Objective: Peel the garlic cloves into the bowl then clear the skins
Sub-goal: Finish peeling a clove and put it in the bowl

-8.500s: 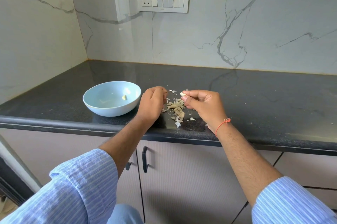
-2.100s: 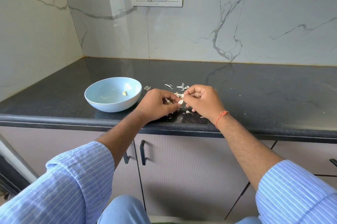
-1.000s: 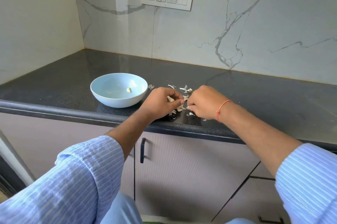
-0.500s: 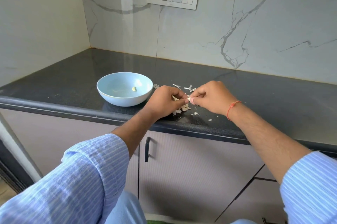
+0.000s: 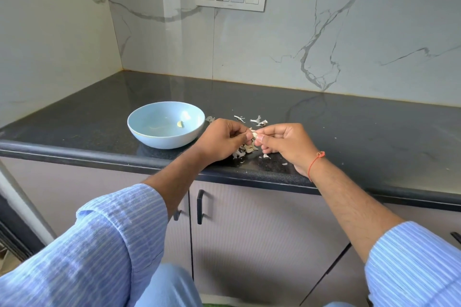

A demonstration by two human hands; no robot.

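Left hand (image 5: 222, 142) and right hand (image 5: 284, 144) meet above the tabletop (image 5: 349, 132), both pinching one garlic clove (image 5: 255, 135) between fingertips. Loose skins (image 5: 245, 150) lie beneath. Light-blue bowl (image 5: 149, 135) just left holds one peeled clove (image 5: 180, 124).

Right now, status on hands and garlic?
Left hand and right hand pinch one garlic clove. Bowl holds one peeled clove. Skins underneath.

Your bowl (image 5: 159, 140) is pale blue w/ one yellowish clove (image 5: 180, 124) inside. Tabletop (image 5: 349, 132) is black, speckled. Skins (image 5: 245, 150) are off-white & tan. Wall (image 5: 324, 32) is white marble w/ grey veins. Sleeves (image 5: 107, 251) are blue w/ white stripes. There's a red thread (image 5: 314, 162) on your right wrist.
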